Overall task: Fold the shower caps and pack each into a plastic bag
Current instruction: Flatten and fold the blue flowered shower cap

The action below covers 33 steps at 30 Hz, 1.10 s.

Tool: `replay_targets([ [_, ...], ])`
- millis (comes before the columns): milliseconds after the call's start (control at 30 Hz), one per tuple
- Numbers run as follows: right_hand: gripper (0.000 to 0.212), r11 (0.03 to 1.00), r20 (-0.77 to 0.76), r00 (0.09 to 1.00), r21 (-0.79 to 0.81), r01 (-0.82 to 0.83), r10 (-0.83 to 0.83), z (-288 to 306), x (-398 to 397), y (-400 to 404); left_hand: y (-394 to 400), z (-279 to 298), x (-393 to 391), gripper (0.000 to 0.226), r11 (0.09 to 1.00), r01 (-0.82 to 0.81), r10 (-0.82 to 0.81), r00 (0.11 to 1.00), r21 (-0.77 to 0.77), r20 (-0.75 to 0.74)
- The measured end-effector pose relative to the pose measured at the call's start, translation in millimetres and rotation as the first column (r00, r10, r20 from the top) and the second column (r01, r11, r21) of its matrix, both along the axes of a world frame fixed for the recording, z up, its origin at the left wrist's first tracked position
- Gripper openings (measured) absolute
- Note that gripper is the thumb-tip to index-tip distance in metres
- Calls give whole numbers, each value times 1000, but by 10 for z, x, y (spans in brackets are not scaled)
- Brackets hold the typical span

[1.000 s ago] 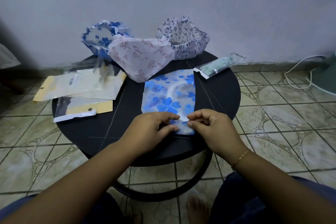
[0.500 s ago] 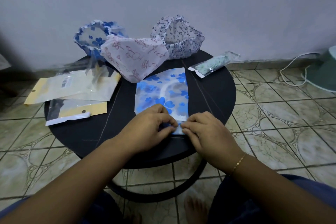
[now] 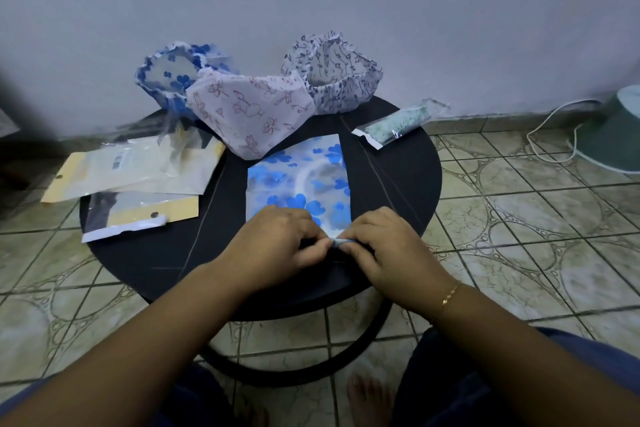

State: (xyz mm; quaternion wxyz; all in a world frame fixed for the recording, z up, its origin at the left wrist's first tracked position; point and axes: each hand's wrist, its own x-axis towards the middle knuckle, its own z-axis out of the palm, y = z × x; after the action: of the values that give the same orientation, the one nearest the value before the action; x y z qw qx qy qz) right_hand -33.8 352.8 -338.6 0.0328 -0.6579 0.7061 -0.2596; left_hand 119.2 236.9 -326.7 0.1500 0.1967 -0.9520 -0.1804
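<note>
empty bags (image 3: pixel 138 180): flat plastic bags with yellow card tops lie in a loose pile on the left part of the round black worktop (image 3: pixel 166 260), partly hanging over its edge.
blue flower cap (image 3: pixel 173 78): stands open at the back left, touching the pink flower cap (image 3: pixel 249 114) in front of it.
dark flower cap (image 3: pixel 334 74): stands open at the back, just right of the pink one.
packed bag (image 3: pixel 394 123): a rolled cap inside plastic, at the back right edge.
folded cap (image 3: pixel 299 184): a blue flower cap, flat in the middle of the worktop; its near edge is rolled up.
left hand (image 3: pixel 277 246): fingers curled, pinching the near edge, hiding its left corner.
right hand (image 3: pixel 384 246): fingers curled on the same edge, which shows as a thin roll between the hands.
change: one second ago the near edge lay flat under the fingers; now it is lifted into a small roll.
</note>
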Motion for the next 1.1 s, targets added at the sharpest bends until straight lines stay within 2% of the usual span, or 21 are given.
replay_targets([
  [67,26,997,158,987,81,-8,-5,56,-40,-8,22,46,-4,34,994,-36,33,999,99,36],
  [133,15,993,264,964,122,-2,-31,77,-75,-17,25,88,4,17,951,-99,88,995,293,51],
  [200,10,991,355,931,128,46,-90,77,-81,-27,-1,117,28,20,888,-142,139,990,438,38],
  [300,11,984,492,855,143,103,-161,74,-73,-67,-82,139,50,16,870,-203,202,978,450,51],
  [367,15,979,517,835,162,122,-190,77,-74,-94,-108,152,41,9,865,-228,231,972,447,49],
  [500,10,968,446,863,182,171,-236,99,-46,-117,-93,140,-7,8,858,-257,256,965,445,63],
  [600,6,968,340,911,177,180,-232,115,-17,-121,-80,127,-30,14,893,-273,261,962,359,80],
  [700,4,970,217,954,171,169,-205,91,2,-145,-74,111,-23,19,960,-264,247,956,95,160],
  [767,13,968,107,974,175,179,-199,58,3,-151,-107,103,4,20,975,-217,222,957,-44,185],
  [833,22,965,25,980,183,187,-195,52,-15,-139,-161,127,72,35,982,-180,189,956,-61,224],
  [933,30,966,-7,988,207,155,-157,87,-67,-99,-233,159,190,64,992,-130,123,956,8,266],
  [1033,42,963,1,993,243,116,-120,121,-99,-70,-288,113,244,58,990,-139,131,969,25,208],
  [1100,44,961,-5,995,259,100,-102,126,-106,-68,-309,96,253,63,989,-145,145,975,-14,169],
])
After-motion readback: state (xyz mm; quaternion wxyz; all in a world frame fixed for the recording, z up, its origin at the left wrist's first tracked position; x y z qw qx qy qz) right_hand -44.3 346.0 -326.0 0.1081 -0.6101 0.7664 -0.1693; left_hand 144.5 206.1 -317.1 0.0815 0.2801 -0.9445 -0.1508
